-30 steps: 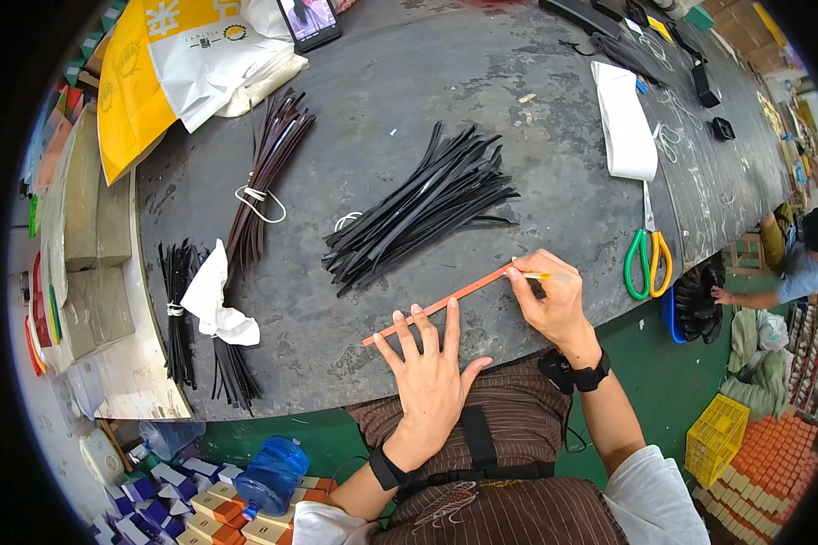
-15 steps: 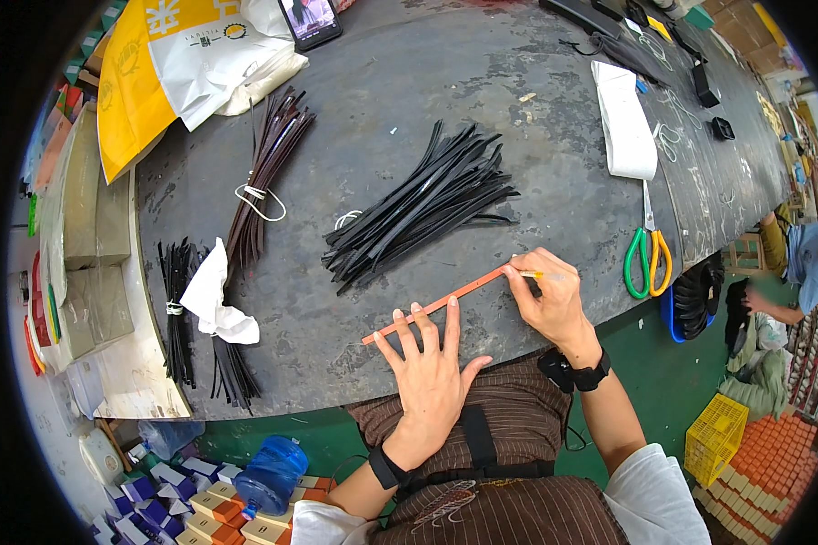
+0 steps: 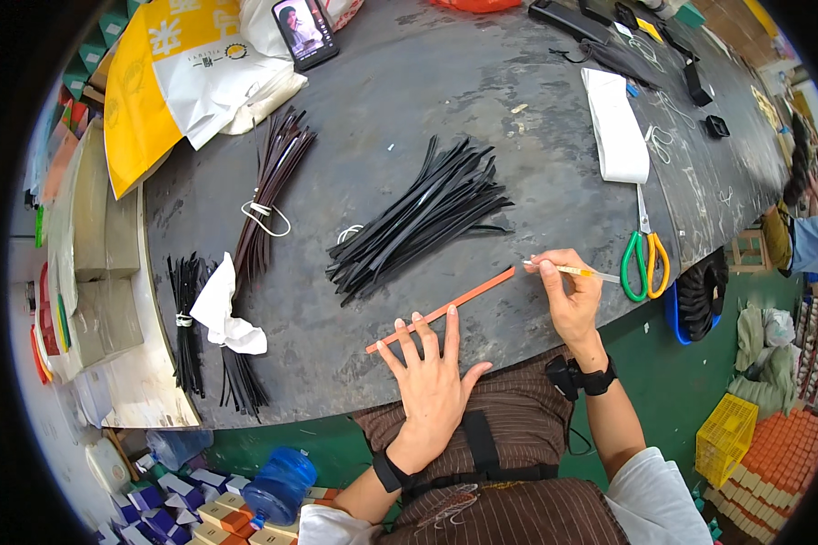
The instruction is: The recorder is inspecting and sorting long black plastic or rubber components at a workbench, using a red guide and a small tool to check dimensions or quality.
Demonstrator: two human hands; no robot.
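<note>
Left hand point(image 3: 430, 386): spread, resting fingertips on orange strip point(image 3: 477, 292)
Right hand point(image 3: 573, 304): pinching slim pen-like tool point(image 3: 589, 272) just beside strip's right end
Orange strip: lying on gray table point(image 3: 409, 82), near piled black strips point(image 3: 418, 218)

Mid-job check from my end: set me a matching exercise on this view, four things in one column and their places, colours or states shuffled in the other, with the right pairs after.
Column one
1. Orange strip
2. Pen
3. Scissors
4. Dark brown bundle

Column two
A. Tied with white cord
B. Held in the right hand
C. Part green, part yellow
D. Beneath fingertips of the left hand

Right pairs: 1-D, 2-B, 3-C, 4-A
</note>
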